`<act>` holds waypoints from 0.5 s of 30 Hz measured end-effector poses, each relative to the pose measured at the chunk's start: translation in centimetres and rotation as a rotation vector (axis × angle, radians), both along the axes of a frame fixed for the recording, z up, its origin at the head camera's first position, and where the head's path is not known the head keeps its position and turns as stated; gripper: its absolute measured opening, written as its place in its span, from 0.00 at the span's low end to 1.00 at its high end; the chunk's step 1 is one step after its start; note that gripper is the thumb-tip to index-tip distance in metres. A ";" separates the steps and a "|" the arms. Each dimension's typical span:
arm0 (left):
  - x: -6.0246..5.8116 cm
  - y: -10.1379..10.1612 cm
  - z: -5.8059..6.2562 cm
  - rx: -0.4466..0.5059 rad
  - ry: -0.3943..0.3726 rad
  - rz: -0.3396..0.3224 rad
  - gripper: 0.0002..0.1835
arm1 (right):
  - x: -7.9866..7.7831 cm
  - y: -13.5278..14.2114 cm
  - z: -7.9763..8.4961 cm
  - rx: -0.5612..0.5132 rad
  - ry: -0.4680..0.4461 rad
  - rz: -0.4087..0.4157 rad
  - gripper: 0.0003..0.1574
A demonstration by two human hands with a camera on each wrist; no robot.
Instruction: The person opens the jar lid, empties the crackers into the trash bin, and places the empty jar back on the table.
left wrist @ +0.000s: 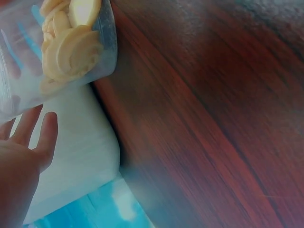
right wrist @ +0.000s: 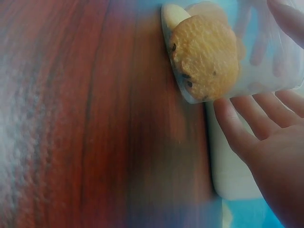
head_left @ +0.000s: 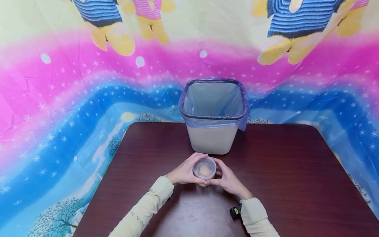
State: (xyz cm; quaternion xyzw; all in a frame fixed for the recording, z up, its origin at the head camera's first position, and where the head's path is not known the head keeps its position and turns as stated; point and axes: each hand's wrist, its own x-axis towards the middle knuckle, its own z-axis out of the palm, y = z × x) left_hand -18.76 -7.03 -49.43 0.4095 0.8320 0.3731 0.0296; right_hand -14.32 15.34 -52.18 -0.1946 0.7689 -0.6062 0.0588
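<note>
A round clear plastic tub [head_left: 201, 161] is held between both hands, close in front of the bin. My left hand [head_left: 184, 171] grips its left side, thumb near the front and fingers toward the back. On the opposite side my right hand [head_left: 229, 180] holds it the same way. Inside, pale swirled cookies [left wrist: 73, 54] lie at the bottom in the left wrist view. The right wrist view shows a browned round cookie [right wrist: 204, 57] with dark bits against the tub wall. Through the clear wall, some fingertips appear behind the tub.
A light-coloured trash bin [head_left: 211, 141] stands at the back middle of the dark wooden table [head_left: 281, 164]. Its bluish liner bag [head_left: 213, 123] folds over the rim, and its mouth faces up. Behind the table hangs a colourful printed cloth [head_left: 165, 75].
</note>
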 end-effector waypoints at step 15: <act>0.2 -1.4 -0.1 0.007 -0.019 0.041 0.50 | -0.1 0.0 -0.1 -0.004 -0.016 -0.003 0.55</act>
